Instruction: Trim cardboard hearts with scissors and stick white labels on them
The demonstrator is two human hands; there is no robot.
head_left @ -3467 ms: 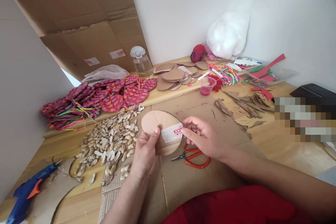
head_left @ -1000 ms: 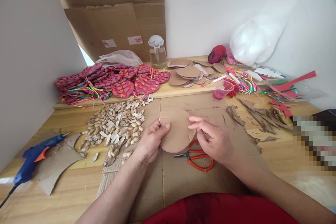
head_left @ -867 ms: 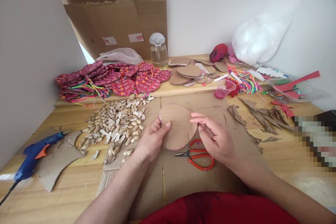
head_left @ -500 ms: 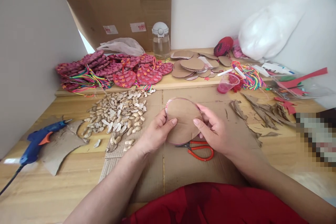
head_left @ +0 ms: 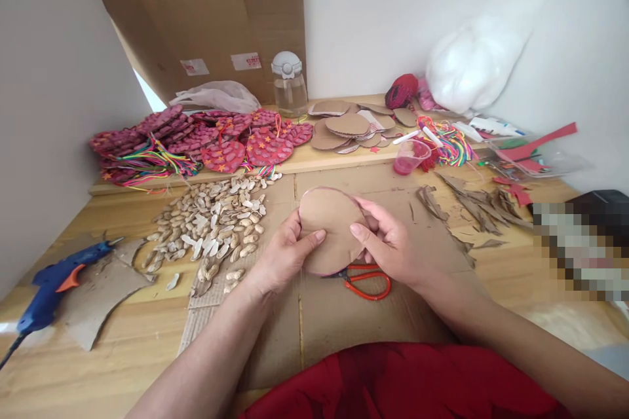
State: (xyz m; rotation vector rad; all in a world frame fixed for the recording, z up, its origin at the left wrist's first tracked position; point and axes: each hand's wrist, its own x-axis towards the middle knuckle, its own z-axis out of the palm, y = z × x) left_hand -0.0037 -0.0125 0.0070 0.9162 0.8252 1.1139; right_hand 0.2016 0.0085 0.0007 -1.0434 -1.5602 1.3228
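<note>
I hold a round brown cardboard disc [head_left: 330, 226] with a pink edge above the table, one hand at each side. My left hand [head_left: 281, 255] grips its left edge with the thumb on top. My right hand [head_left: 388, 245] pinches its right edge, thumb on the face and fingers behind. Red-handled scissors [head_left: 364, 279] lie on the cardboard sheet [head_left: 344, 321] just below the disc. A heap of peanut shells [head_left: 211, 226] lies to the left of my left hand.
A blue glue gun [head_left: 56, 281] rests on a cardboard scrap at the far left. Red decorated pieces [head_left: 206, 141], cut cardboard discs [head_left: 346, 126], a bottle [head_left: 289, 85], a pink cup [head_left: 410, 157], coloured cords [head_left: 449, 144] and cardboard strips [head_left: 472, 203] fill the back and right.
The disc was flipped from its labelled side to a plain brown face. Both hands now close in on its edges, the right one moving from open fingers to a pinch.
</note>
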